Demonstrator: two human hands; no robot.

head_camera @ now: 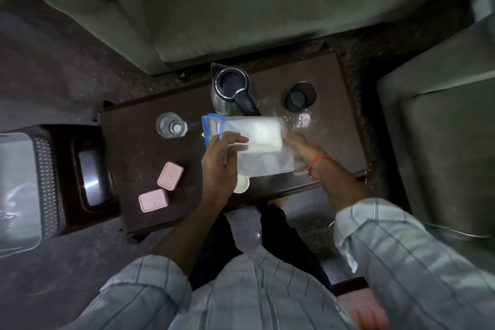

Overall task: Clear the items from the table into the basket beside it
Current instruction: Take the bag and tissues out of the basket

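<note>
**Zip bag lifted over table: handling notes**

Head view. A clear zip bag with a blue closure strip was seen held just above the table, directly in front of the kettle. The left hand was closed on the bag's near edge beside the blue strip, thumb over the film. The right hand was blurred at the bag's opposite end; contact was evident, but its grasp could not be determined. A pale folded item was visible inside the bag.

The bag was judged light, limp and slick; support at both ends, or a pinch at the stiffer closure strip, was judged advisable.

Left of the kettle, a glass and two pink boxes remained on the table. The basket was noted further left, off the table's end. A pale round object beneath the left hand was not identified.
</note>
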